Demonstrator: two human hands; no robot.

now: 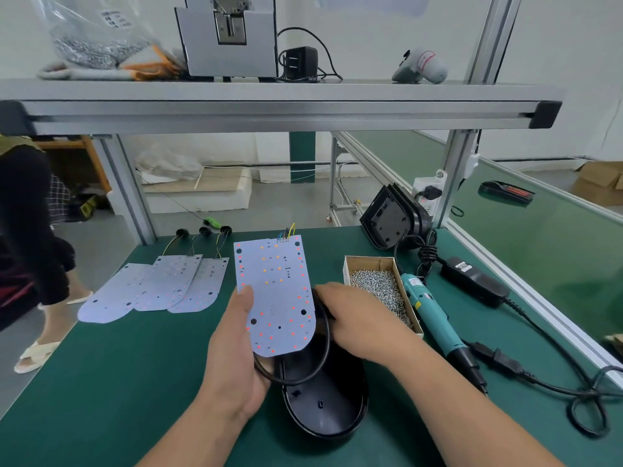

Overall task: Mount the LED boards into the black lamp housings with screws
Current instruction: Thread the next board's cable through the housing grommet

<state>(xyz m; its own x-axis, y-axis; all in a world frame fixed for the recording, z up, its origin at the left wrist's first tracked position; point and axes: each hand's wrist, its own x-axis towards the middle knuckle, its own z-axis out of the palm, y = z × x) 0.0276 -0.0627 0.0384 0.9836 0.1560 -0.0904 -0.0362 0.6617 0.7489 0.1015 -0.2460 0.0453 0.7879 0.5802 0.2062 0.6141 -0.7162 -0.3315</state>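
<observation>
White with small red dots, one LED board (274, 291) is being pinched by the left hand (236, 352): the thumb is pressing on top and the fingers are curling under the edge. The board is being held tilted, just above the open black lamp housing (323, 412), and it is not lying inside it. The right hand (360, 320) is reaching to the far end of the housing, but its fingers are hiding behind the board, so I cannot tell if they are gripping anything. A black cable (328, 342) is looping over the housing. I am thinking the job is only starting, because no board is showing as screwed in. Three more boards (151, 288) are lying on the green surface (101, 399) to the left. The box of screws (367, 262) and the blue-green screwdriver (435, 315) are lying just right of the hands, and nobody is holding them. More black housings (387, 224) are leaning at the back.
</observation>
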